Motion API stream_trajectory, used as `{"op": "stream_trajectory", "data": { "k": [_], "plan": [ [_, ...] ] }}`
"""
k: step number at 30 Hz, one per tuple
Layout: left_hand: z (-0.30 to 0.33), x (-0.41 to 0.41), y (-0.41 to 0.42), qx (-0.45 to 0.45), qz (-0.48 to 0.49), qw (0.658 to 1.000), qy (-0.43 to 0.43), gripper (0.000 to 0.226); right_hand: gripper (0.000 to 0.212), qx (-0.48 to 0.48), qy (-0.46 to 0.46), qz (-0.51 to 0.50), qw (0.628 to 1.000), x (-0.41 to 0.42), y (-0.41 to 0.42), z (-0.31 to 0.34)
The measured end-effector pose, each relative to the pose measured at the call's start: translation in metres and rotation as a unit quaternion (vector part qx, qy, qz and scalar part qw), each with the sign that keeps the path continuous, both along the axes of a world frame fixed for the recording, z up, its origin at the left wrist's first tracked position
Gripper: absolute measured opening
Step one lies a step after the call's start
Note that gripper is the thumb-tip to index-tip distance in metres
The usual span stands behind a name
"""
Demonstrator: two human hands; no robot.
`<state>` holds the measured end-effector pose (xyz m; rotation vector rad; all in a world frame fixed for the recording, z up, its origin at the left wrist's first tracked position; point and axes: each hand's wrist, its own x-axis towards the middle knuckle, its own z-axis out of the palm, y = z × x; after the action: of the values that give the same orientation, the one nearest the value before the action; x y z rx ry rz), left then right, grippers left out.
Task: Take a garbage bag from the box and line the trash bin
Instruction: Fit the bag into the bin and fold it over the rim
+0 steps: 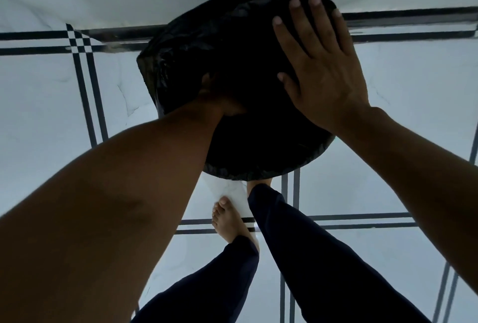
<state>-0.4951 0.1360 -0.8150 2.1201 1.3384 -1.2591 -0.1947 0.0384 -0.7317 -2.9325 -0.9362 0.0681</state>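
Black crinkled plastic garbage bag (196, 64) sat draped over the bin on the white tiled floor (51, 105), left hand (219, 97) buried inside (grip not visible), right hand (318, 64) flat, fingers spread on the outside; advice: push liner down, then fold rim evenly.

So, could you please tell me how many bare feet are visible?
2: one foot on the tiled floor at centre, another just beyond it, mostly hidden under the black bag rim.
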Motion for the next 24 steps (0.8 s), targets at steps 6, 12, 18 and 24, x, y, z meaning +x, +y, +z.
{"op": "stream_trajectory", "data": {
  "k": [6,12,18,24],
  "plan": [
    [-0.012,0.006,0.004,-0.034,-0.020,0.999,-0.003,0.045,0.069,-0.006,-0.006,-0.065,0.998,-0.004,-0.003,0.004],
    [-0.024,0.003,0.006,-0.019,-0.014,0.999,-0.033,0.047,0.071,0.021,-0.008,-0.078,0.997,-0.017,-0.005,-0.005],
    [-0.031,0.003,-0.002,-0.004,-0.051,0.999,-0.013,0.044,0.072,0.047,-0.017,-0.076,0.996,-0.016,-0.006,-0.010],
    [-0.030,0.010,0.001,-0.001,0.015,0.999,-0.034,0.043,0.071,0.043,-0.016,-0.068,0.997,-0.017,-0.003,-0.008]
  ]
}}
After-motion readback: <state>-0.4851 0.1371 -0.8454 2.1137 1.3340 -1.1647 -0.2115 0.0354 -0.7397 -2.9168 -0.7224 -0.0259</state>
